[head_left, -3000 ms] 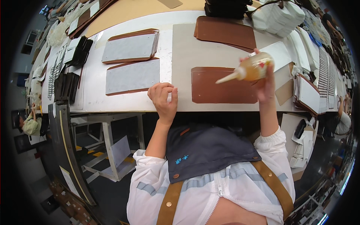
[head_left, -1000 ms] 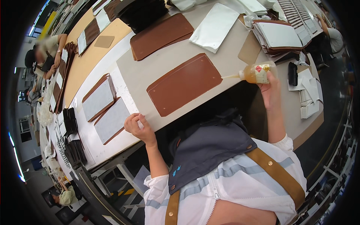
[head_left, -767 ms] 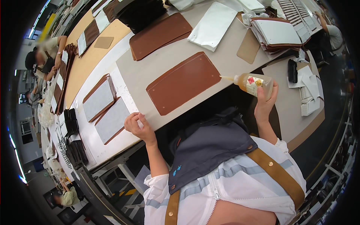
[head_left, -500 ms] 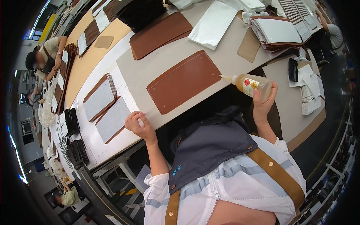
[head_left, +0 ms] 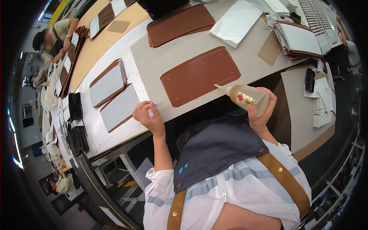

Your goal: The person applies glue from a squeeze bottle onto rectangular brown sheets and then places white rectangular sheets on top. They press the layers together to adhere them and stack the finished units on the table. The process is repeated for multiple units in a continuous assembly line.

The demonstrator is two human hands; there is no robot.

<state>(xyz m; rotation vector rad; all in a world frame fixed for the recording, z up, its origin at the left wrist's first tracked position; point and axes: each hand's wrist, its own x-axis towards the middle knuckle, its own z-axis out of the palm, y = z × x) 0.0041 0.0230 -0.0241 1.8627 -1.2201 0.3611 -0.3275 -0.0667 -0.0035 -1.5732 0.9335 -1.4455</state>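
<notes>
at the workbench, our right hand (head_left: pixel 260 111) grips a squeeze bottle of glue (head_left: pixel 245 96), its nozzle pointing at the near edge of the brown leather panel (head_left: pixel 200 75) lying flat on the grey mat (head_left: pixel 168 57); our left hand (head_left: pixel 147 115), fingers curled loosely and holding nothing, rests on the table edge (head_left: pixel 126 134). we see no glue on the panel, so the gluing looks barely begun, with further panels (head_left: pixel 178 23) stacked beyond
</notes>
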